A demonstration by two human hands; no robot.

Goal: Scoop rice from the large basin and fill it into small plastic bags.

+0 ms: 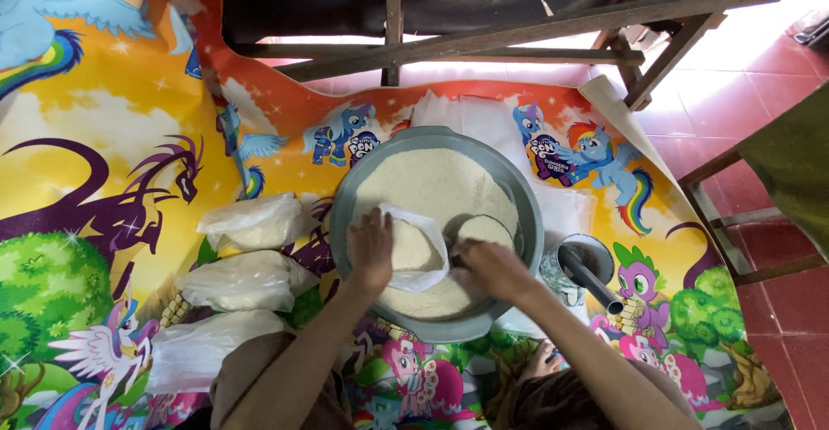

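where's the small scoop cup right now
In the head view, the scoop cup sits in the grey basin of rice, right of centre, at the right hand, beside the plastic bag.

filled bags (246, 262) crowd basin's (518, 190) left, metal cup (580, 262) right, mat (112, 119) beyond open

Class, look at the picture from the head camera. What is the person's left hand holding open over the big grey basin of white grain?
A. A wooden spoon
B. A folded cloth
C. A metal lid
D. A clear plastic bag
D. The left hand grips the rim of a clear plastic bag partly filled with white grain, held over the grey basin, while the right hand holds a small round scoop beside it.
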